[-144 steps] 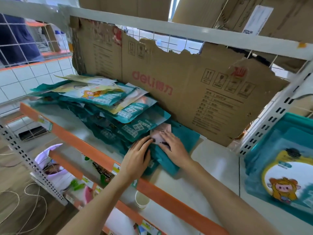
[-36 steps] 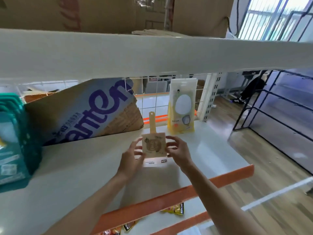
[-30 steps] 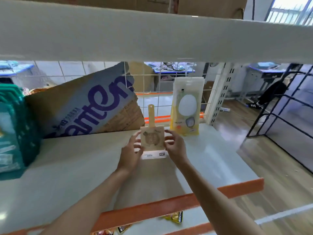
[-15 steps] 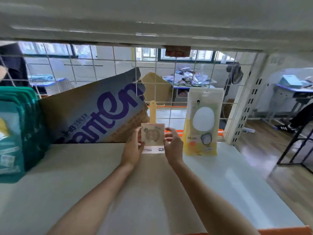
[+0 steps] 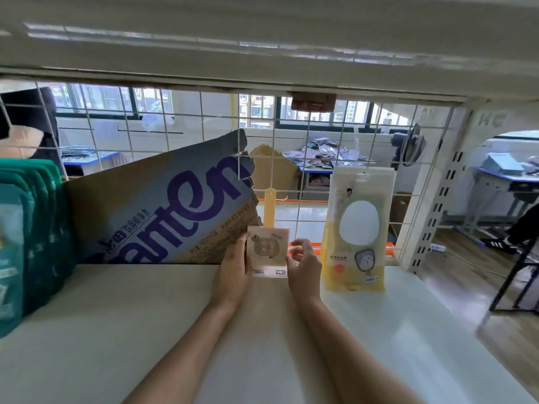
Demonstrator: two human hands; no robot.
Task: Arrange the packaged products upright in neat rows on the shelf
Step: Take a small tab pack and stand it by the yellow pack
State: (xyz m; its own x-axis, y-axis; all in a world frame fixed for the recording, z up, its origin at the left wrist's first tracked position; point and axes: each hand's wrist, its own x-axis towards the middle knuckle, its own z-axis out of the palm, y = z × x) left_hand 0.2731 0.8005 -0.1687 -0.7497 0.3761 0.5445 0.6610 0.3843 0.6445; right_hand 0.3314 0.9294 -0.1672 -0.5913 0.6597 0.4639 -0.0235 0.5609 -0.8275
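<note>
The shelf (image 5: 116, 330) surface lies bare across its front and middle, so a hand could pass there from the front edge. At the left edge stand upright teal packages (image 5: 26, 237). A tilted cardboard sheet (image 5: 157, 208) leans along the back left, and a wire grid (image 5: 291, 158) closes the back edge. Near the back right corner stands a yellow pouch (image 5: 355, 237). The upper shelf (image 5: 262, 45) limits headroom overhead.
</note>
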